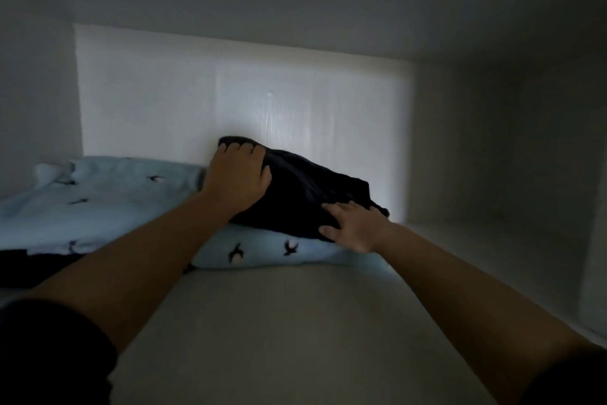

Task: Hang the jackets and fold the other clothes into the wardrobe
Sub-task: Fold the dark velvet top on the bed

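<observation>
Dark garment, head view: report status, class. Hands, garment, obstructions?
Left hand pressing on dark garment, right hand flat on its near edge. Garment lies atop light blue bird-print clothes on wardrobe shelf. No obstruction visible.

So the dark navy garment point(305, 188) is a loosely folded, kinda lumpy bundle sitting on top of a folded light blue piece point(262, 252) with little black bird prints, right up near the white back panel of the wardrobe point(230, 92). Left of that stack and touching it, a second light blue bird-print piece point(115, 194) lies flatter on the same shelf point(279, 322), with another dark item point(19, 268) at its front edge. It's too dim to tell what kind of clothes they are.
</observation>
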The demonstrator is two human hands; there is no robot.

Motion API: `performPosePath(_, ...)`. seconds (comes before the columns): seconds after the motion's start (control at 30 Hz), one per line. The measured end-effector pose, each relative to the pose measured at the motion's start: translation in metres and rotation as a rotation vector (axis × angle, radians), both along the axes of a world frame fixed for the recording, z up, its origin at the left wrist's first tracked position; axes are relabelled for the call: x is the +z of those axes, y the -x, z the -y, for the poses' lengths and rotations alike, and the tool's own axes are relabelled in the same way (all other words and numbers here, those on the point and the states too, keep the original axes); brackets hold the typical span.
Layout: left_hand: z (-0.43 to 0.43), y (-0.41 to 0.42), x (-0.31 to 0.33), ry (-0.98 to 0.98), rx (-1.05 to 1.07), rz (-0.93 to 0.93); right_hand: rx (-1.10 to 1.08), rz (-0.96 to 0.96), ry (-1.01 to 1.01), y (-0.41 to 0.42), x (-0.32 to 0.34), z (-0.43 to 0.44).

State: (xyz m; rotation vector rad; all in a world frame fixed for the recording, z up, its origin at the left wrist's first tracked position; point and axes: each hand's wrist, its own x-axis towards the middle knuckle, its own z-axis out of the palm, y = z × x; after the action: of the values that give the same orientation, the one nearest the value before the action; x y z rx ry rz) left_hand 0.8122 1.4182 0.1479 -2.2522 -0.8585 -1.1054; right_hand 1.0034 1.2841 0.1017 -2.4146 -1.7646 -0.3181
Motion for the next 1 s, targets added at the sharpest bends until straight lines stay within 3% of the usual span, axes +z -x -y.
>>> performPosePath(0.13, 0.102, 0.006, -0.014, 0.013, -0.268, -0.079, 0.083, -0.077, -0.17, 0.035, -0.003, 0.104)
performPosePath(0.3, 0.273, 0.007, -0.066, 0.275, -0.733, -0.038, 0.05, -0.145, -0.355, 0.082, -0.043, 0.289)
performPosePath(0.53, 0.545, 0.004, -0.191, 0.678, -1.231, 0.065, -0.468, -0.382, -0.59, 0.15, -0.152, 0.596)
performPosePath(0.73, 0.798, -0.007, -0.258, 1.066, -1.618, -0.242, -1.037, -0.466, -0.799, 0.216, -0.219, 0.832)
performPosePath(1.0, 1.069, 0.025, -0.317, 1.228, -1.988, -0.766, -1.624, -0.416, -1.075, 0.316, -0.265, 1.074)
